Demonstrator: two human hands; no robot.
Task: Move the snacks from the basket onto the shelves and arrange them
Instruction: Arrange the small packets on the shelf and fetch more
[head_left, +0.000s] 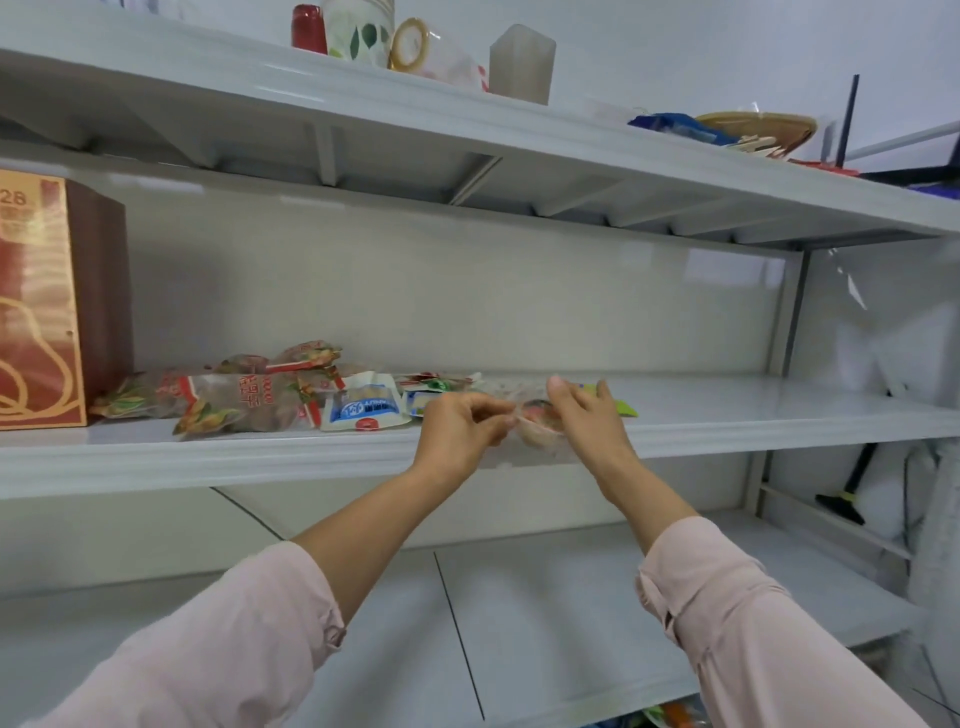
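Past pink sleeves (208, 649), left hand (462, 431) and right hand (587, 415) pinch a clear snack packet (535, 422) at the middle shelf (260, 462) edge; likely placing, next release beside the white pouches (363, 408).

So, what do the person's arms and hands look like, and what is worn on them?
Both arms wear pale pink long fabric sleeves, the left sleeve and the right sleeve, pushed up so the forearms are bare. The cuffs are gathered. The left hand and right hand are bare: no gloves, rings or watch visible.
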